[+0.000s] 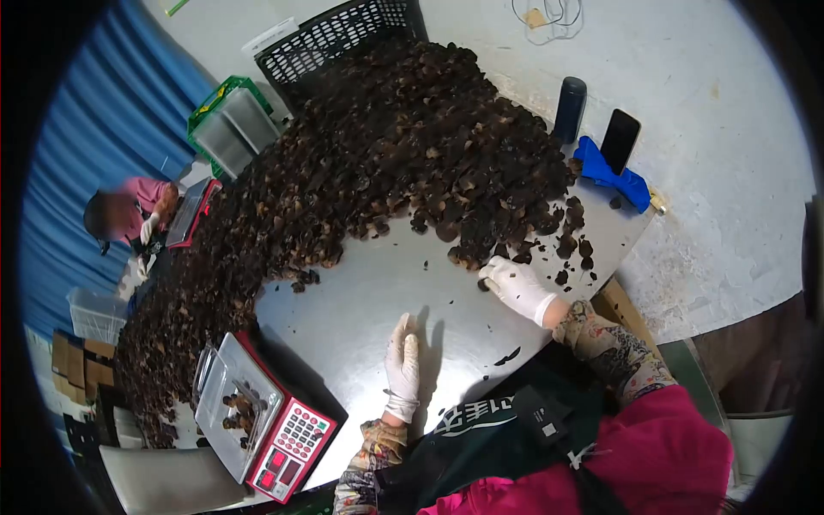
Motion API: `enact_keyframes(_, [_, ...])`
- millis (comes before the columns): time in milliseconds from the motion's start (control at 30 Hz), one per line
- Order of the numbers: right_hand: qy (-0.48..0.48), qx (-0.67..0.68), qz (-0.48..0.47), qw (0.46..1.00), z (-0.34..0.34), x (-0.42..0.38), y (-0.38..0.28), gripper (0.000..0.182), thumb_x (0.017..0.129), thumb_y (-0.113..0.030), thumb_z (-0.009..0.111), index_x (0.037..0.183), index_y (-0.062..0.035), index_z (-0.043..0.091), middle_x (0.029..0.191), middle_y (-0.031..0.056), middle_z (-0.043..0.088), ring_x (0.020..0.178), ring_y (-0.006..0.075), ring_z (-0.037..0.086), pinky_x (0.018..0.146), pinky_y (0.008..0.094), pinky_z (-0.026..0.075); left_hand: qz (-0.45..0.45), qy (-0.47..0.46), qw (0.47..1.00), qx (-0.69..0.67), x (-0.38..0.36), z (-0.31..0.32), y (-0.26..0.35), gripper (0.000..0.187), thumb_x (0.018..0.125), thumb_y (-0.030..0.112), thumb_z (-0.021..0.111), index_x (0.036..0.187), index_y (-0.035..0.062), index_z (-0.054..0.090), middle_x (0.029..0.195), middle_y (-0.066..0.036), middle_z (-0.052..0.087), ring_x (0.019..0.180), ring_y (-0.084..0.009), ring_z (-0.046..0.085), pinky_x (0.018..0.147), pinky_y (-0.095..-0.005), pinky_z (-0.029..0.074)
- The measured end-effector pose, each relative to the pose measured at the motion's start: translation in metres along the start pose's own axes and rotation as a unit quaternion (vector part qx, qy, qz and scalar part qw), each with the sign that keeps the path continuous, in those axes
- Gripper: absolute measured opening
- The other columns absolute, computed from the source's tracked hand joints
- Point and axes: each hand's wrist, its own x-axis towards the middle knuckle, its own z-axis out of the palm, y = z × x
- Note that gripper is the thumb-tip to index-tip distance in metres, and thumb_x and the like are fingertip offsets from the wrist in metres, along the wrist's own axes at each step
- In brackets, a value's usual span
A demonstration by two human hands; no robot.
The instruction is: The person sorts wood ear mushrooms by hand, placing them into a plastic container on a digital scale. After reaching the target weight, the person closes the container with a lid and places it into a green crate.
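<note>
Bare tabletop (343,292) lies between the fingers of the left hand (401,369) and the dark pile (386,154) beyond; lateral passage extends toward the right hand (517,289). Obstructions: scale (296,438) left of the left fingers; pile edge just beside the right fingertips.

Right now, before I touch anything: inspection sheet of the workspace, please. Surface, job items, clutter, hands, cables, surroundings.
Surface: smooth metal table, loose dark scraps on it.
Job items: large pile of dark brown, fungus-like pieces; red-edged scale with a clear tray holding a few pieces.
Clutter: dark bottle, propped phone, blue cloth at the far right.
Hands: gloved right hand at the pile's near edge, a dark piece by its fingers, grip unclear; gloved left hand nothing seen in it.
Cables: thin cord on the pale wall.
Surroundings: black crate, blue curtain, co-worker at a second scale.
</note>
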Motion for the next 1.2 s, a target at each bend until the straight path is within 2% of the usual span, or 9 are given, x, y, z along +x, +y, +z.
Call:
enact_keyframes(200, [-0.068,0.358,-0.139,0.921,-0.008,0.000,-0.069,0.027,0.091,-0.024,0.060,0.112,-0.0069,0.061,0.115,0.0121,0.059,0.111,0.0266,0.056,0.095,0.0353,0.045,-0.310,-0.052,0.901,-0.301,0.013,0.013,-0.004,0.074,0.093,0.064,0.032,0.141,0.0074,0.032,0.138,-0.016,0.044,0.117,-0.0301,0.052,0.097,-0.0492,0.046])
enact_keyframes(367, [0.147,0.480,-0.022,0.865,-0.044,0.055,-0.005,0.025,0.090,-0.024,0.062,0.104,-0.0040,0.063,0.112,0.0102,0.060,0.104,0.0236,0.059,0.092,0.0341,0.047,-0.330,0.096,0.834,-0.432,0.020,-0.008,0.000,0.041,0.097,0.040,0.046,0.112,0.0050,0.059,0.106,-0.014,0.062,0.092,-0.0268,0.061,0.063,-0.0292,0.055])
enact_keyframes(433, [0.376,0.165,0.022,0.912,-0.053,0.084,0.068,0.022,0.085,-0.019,0.066,0.099,-0.0030,0.064,0.104,0.0134,0.063,0.100,0.0301,0.059,0.091,0.0378,0.047,-0.288,0.120,0.866,-0.392,0.011,-0.021,0.004,0.036,0.096,0.037,0.048,0.105,0.0040,0.061,0.101,-0.013,0.064,0.089,-0.0271,0.060,0.062,-0.0288,0.055])
enact_keyframes(533, [0.282,0.054,0.268,0.920,-0.003,0.121,0.196,0.062,0.090,-0.054,0.046,0.135,-0.0120,0.048,0.134,0.0138,0.051,0.119,0.0330,0.049,0.102,0.0437,0.037,-0.232,0.190,0.926,-0.229,0.007,-0.009,0.039,0.040,0.095,0.031,0.047,0.111,-0.0038,0.059,0.096,-0.010,0.064,0.084,-0.0234,0.059,0.068,-0.0306,0.054])
enact_keyframes(700, [0.233,-0.085,0.073,0.966,0.012,0.164,0.043,0.056,0.085,-0.055,0.050,0.126,-0.0180,0.055,0.126,0.0046,0.054,0.116,0.0305,0.048,0.094,0.0502,0.035,-0.078,0.319,0.938,-0.111,-0.030,-0.040,0.057,0.033,0.094,0.025,0.049,0.108,-0.0029,0.058,0.089,-0.007,0.063,0.073,-0.0169,0.060,0.072,-0.0307,0.053])
enact_keyframes(867, [-0.011,-0.092,-0.102,0.990,0.052,0.154,-0.086,0.068,0.091,-0.056,0.041,0.143,-0.0136,0.036,0.149,0.0112,0.032,0.136,0.0412,0.026,0.110,0.0625,0.008,-0.021,0.378,0.923,0.060,-0.049,-0.056,0.070,0.019,0.094,0.021,0.055,0.102,0.0067,0.063,0.088,-0.001,0.064,0.075,-0.0111,0.058,0.063,-0.0234,0.044])
enact_keyframes(1000, [-0.038,-0.002,-0.246,0.968,0.084,0.110,-0.132,0.067,0.090,-0.052,0.048,0.142,-0.0113,0.038,0.150,0.0175,0.027,0.132,0.0455,0.031,0.107,0.0622,0.018,0.011,0.392,0.912,0.120,-0.065,-0.070,0.061,0.018,0.095,0.011,0.050,0.108,0.0018,0.060,0.087,-0.005,0.065,0.070,-0.0079,0.058,0.058,-0.0172,0.043])
enact_keyframes(1067, [-0.024,0.094,-0.294,0.951,0.068,0.104,-0.127,0.062,0.088,-0.045,0.055,0.137,-0.0086,0.044,0.148,0.0189,0.030,0.125,0.0383,0.043,0.098,0.0461,0.040,0.036,0.411,0.910,0.052,-0.070,-0.071,0.053,0.018,0.095,0.007,0.051,0.109,-0.0013,0.058,0.086,-0.007,0.065,0.067,-0.0088,0.056,0.057,-0.0183,0.044])
enact_keyframes(1200, [0.138,0.054,-0.209,0.967,0.015,0.135,-0.058,0.044,0.086,-0.036,0.057,0.119,-0.0060,0.057,0.137,0.0142,0.045,0.114,0.0307,0.052,0.096,0.0428,0.042,0.018,0.379,0.918,0.113,-0.081,-0.080,0.043,0.020,0.094,0.005,0.053,0.111,-0.0030,0.059,0.085,-0.007,0.066,0.064,-0.0081,0.054,0.057,-0.0181,0.043])
